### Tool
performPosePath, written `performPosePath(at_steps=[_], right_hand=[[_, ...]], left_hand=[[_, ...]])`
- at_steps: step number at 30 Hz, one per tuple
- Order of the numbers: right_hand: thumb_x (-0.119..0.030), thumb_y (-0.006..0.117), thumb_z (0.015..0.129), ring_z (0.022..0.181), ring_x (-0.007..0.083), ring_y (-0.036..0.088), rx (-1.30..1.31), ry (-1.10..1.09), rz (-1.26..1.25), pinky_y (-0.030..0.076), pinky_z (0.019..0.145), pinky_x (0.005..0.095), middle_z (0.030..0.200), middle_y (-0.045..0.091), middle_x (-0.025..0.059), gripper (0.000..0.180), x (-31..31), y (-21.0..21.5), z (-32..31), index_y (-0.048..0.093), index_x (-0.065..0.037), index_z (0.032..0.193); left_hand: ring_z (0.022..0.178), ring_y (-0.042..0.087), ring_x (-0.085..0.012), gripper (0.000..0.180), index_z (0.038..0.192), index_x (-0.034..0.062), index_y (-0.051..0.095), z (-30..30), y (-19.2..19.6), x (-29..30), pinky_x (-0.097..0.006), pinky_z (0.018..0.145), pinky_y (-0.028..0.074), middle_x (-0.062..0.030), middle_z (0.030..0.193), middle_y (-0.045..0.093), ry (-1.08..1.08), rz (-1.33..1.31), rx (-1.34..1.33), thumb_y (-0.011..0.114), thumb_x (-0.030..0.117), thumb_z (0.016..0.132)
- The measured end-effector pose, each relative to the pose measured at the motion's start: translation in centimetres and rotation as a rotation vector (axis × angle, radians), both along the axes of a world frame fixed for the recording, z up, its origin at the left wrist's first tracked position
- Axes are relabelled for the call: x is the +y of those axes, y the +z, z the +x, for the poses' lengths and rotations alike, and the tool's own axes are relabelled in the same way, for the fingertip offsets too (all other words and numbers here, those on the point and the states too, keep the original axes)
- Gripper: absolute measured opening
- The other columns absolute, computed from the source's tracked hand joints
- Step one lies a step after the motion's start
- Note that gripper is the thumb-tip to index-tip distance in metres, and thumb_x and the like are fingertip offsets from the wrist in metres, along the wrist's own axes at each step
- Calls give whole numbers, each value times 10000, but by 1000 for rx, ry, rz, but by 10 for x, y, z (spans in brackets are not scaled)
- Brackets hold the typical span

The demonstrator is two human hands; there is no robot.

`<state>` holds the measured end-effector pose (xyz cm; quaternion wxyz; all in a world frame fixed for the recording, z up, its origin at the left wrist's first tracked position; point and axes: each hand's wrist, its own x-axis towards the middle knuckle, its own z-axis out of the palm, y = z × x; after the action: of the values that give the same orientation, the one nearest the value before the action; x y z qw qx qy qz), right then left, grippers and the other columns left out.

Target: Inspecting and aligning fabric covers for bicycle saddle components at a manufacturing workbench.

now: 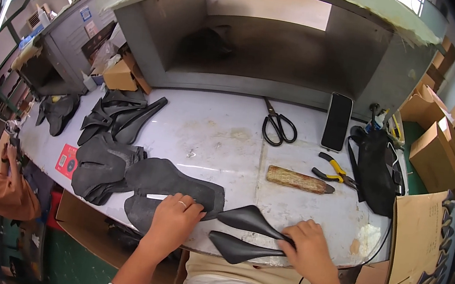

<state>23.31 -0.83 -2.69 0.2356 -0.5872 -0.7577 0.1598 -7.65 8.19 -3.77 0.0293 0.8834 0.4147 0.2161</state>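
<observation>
My left hand (176, 219), with a ring on one finger, is closed on the near edge of a dark grey saddle-shaped sheet (176, 182) with a long slot in it. To its right lies a glossy black piece with two broad wings (250, 220), shaped like a bicycle saddle shell. My right hand (308, 249) is closed over its narrow end, hiding whether the wings join there. A stack of similar dark grey sheets (102, 166) sits left of the slotted one. Black curved shells (121, 116) are piled behind that stack.
A wooden-handled tool (297, 179), yellow-black pliers (338, 171), black scissors (279, 127), a phone (337, 122) and a black pouch (376, 170) lie on the white table (213, 117). A metal open-fronted box (246, 87) stands behind. A person (9, 185) is at far left.
</observation>
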Motion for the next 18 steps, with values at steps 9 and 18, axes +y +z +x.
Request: performPosePath(at_steps=[9,18], right_hand=[[-172,776,741,824,327,574,-16,-80,61,450,775,406,855,625,139,297,14,33,-6,647,4,941],[-300,728,787,1100,320,552,-224,513,161,437,937,403,1093,616,170,434,55,2,-116,611,15,1061]], left_hand=[[743,574,-265,72,806,28,640,-8,-9,5,-367,662,473,-90,767,559,-91,68,120,671,59,750],[765,569,-338,61,855,31,637,-8,-19,9,-428,684,463,-140,798,576,73,-177,-223,669,22,803]])
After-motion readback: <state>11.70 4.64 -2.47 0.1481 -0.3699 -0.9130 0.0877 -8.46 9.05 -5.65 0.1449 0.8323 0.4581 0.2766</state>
